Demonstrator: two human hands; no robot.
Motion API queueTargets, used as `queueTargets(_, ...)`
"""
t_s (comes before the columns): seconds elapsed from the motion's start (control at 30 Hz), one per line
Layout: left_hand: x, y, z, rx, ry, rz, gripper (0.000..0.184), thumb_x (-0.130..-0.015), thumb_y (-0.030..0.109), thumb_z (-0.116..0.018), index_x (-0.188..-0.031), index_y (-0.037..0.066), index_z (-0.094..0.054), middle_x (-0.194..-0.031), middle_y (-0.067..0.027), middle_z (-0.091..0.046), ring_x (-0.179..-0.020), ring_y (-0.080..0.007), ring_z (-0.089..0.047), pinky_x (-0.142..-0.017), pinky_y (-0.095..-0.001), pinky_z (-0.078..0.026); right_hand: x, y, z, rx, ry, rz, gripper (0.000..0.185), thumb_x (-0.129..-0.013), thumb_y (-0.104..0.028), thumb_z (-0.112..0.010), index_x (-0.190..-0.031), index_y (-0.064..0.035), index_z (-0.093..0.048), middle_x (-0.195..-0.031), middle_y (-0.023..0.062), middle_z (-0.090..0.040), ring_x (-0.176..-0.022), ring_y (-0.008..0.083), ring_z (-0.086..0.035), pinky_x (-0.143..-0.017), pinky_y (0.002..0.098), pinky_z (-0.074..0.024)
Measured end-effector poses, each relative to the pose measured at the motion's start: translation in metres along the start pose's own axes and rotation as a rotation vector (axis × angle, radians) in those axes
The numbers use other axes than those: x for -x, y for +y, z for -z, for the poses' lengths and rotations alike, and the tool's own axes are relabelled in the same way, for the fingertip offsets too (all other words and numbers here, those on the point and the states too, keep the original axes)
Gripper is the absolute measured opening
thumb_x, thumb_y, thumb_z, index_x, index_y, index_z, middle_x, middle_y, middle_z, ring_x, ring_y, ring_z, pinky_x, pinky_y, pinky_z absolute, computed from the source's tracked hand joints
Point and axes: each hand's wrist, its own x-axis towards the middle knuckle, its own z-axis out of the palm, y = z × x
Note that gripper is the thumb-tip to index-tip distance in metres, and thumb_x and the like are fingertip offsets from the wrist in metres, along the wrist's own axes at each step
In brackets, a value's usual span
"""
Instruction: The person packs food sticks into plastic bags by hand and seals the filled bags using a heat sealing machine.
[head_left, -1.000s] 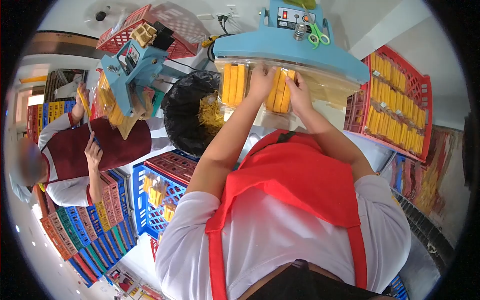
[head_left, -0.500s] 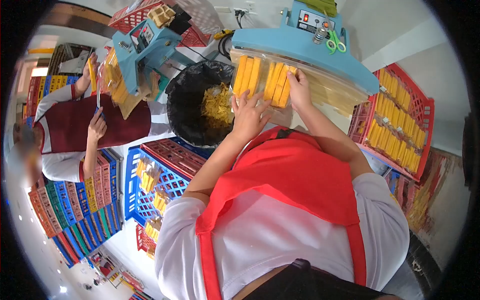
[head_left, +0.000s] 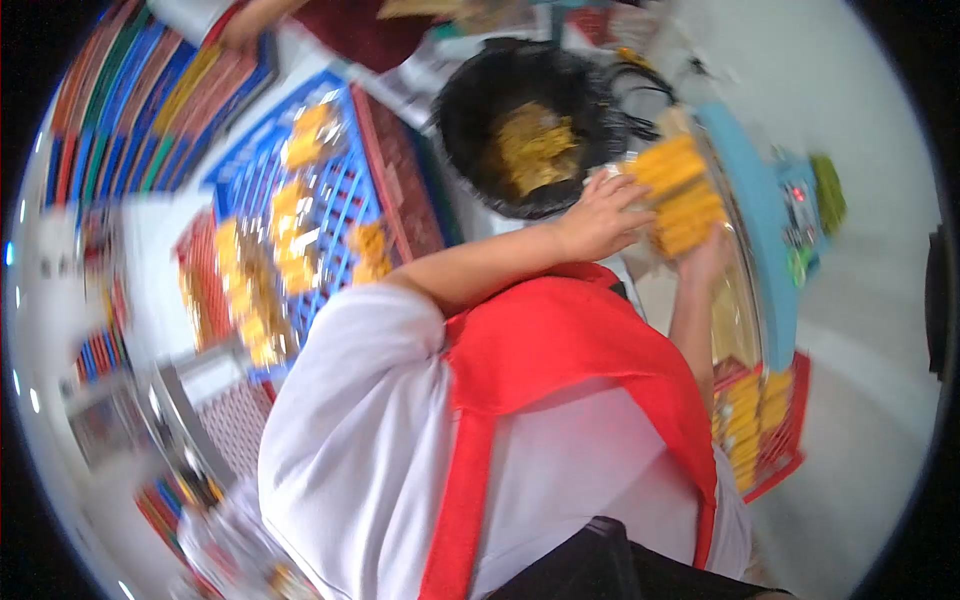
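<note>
Two clear bags of yellow sticks [head_left: 675, 190] lie side by side in front of the pale blue sealing machine [head_left: 745, 230], slightly smeared by motion. My left hand [head_left: 605, 215] is at their near left edge, its fingers bent over the plastic. At the lower end, my right hand [head_left: 705, 255] grips the bag's edge, its fingertips partly hidden by the sticks. Beside my left hand stands a bin lined with a black bag [head_left: 465, 110], with yellow scraps [head_left: 535, 145] inside.
A blue crate [head_left: 335, 100] to the left holds several bags of yellow pieces [head_left: 295, 225]. Another red crate [head_left: 795, 430] of yellow bags stands at lower right. A co-worker's arm [head_left: 255, 20] shows at the top left. Stacked crates [head_left: 150, 100] fill the upper left.
My view has swung left, bringing more of the blue crate into sight. Both hands stay at the bags of yellow sticks; blur hides finer changes in grip.
</note>
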Motion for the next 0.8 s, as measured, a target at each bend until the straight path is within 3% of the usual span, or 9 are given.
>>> queueTargets(0.1, 0.036, -0.029, 0.019, 0.1, 0.18, 0.012, 0.024, -0.071, 0.021, -0.061, -0.094, 0.014, -0.059, -0.112, -0.0081, -0.048, -0.108, -0.0302, -0.039, -0.089, -0.0436, -0.031, 0.013, -0.014, -0.012, 0.126, 0.06, -0.004, 0.03, -0.082, -0.014, -0.047, -0.106, 0.004, -0.042, -0.107, 0.0159, -0.047, -0.092, 0.0265, -0.052, -0.074, 0.0402, -0.046)
queueTargets(0.2, 0.096, -0.073, 0.033, -0.021, 0.309, 0.3, 0.012, -0.072, 0.021, -0.061, -0.075, 0.01, -0.064, -0.097, -0.0063, -0.057, -0.102, -0.0292, -0.045, -0.087, -0.0399, -0.033, 0.014, -0.017, -0.016, 0.131, 0.064, -0.012, 0.033, -0.084, -0.017, -0.044, -0.108, 0.005, -0.042, -0.108, 0.0153, -0.047, -0.096, 0.0274, -0.049, -0.078, 0.0414, -0.0434)
queueTargets(0.3, 0.159, -0.104, 0.053, -0.274, 0.305, 0.561, 0.012, -0.075, 0.017, -0.056, -0.077, 0.008, -0.063, -0.093, -0.0065, -0.059, -0.101, -0.03, -0.046, -0.086, -0.0397, -0.034, -0.009, -0.007, 0.006, 0.101, -0.042, -0.117, 0.036, -0.086, -0.022, -0.04, -0.111, 0.005, -0.041, -0.111, 0.0145, -0.046, -0.101, 0.027, -0.046, -0.085, 0.0402, -0.0389)
queueTargets(0.43, 0.221, -0.124, 0.076, -0.601, 0.38, 0.923, 0.028, -0.067, 0.013, -0.056, -0.095, 0.011, -0.057, -0.103, -0.0158, -0.051, -0.1, -0.0338, -0.044, -0.084, -0.0419, -0.035, -0.001, -0.015, -0.001, 0.09, -0.167, -0.108, 0.043, -0.087, -0.028, -0.038, -0.114, 0.0045, -0.039, -0.114, 0.0144, -0.044, -0.104, 0.0257, -0.045, -0.089, 0.0378, -0.0349)
queueTargets(0.5, 0.241, -0.131, 0.083, -0.764, 0.279, 1.177, 0.041, -0.07, 0.028, -0.059, -0.105, 0.007, -0.051, -0.108, -0.0209, -0.047, -0.102, -0.0367, -0.043, -0.085, -0.0431, -0.035, 0.006, -0.021, -0.011, 0.062, -0.034, -0.107, 0.049, -0.087, -0.037, -0.035, -0.117, 0.0017, -0.039, -0.117, 0.0125, -0.044, -0.106, 0.0251, -0.044, -0.091, 0.037, -0.0335)
queueTargets(0.63, 0.267, -0.161, 0.097, -0.457, 0.149, 1.459, 0.061, -0.06, 0.041, -0.065, -0.103, 0.001, -0.047, -0.097, -0.0211, -0.053, -0.094, -0.0345, -0.049, -0.08, -0.0406, -0.039, -0.006, -0.01, 0.013, -0.054, 0.033, -0.092, 0.06, -0.084, -0.045, -0.039, -0.12, 0.0021, -0.034, -0.122, 0.0158, -0.038, -0.112, 0.0249, -0.037, -0.094, 0.0372, -0.0269)
queueTargets(0.73, 0.297, -0.203, 0.082, -0.518, 0.403, 1.264, 0.072, -0.06, 0.036, -0.067, -0.115, 0.0, -0.036, -0.109, -0.0228, -0.047, -0.1, -0.0364, -0.047, -0.083, -0.0395, -0.039, -0.004, -0.012, 0.037, -0.01, 0.174, -0.133, 0.067, -0.081, -0.051, -0.041, -0.121, 0.0026, -0.033, -0.123, 0.0168, -0.036, -0.113, 0.0258, -0.034, -0.095, 0.037, -0.023)
queueTargets(0.77, 0.264, -0.178, 0.112, -0.2, 0.434, 1.329, 0.073, -0.064, 0.029, -0.064, -0.121, -0.001, -0.029, -0.118, -0.0249, -0.04, -0.103, -0.0369, -0.045, -0.085, -0.0392, -0.039, 0.003, -0.019, 0.035, 0.037, 0.275, -0.127, 0.072, -0.079, -0.055, -0.041, -0.12, 0.0041, -0.033, -0.122, 0.0171, -0.036, -0.113, 0.0268, -0.034, -0.094, 0.0362, -0.0221)
queueTargets(0.8, 0.282, -0.196, 0.099, -0.457, 0.42, 1.406, 0.069, -0.068, 0.022, -0.06, -0.123, -0.002, -0.025, -0.12, -0.0261, -0.037, -0.103, -0.0364, -0.046, -0.084, -0.0392, -0.039, 0.006, -0.02, 0.042, -0.005, 0.305, -0.118, 0.072, -0.079, -0.055, -0.041, -0.12, 0.0041, -0.033, -0.122, 0.0171, -0.036, -0.113, 0.0268, -0.034, -0.094, 0.0362, -0.0221)
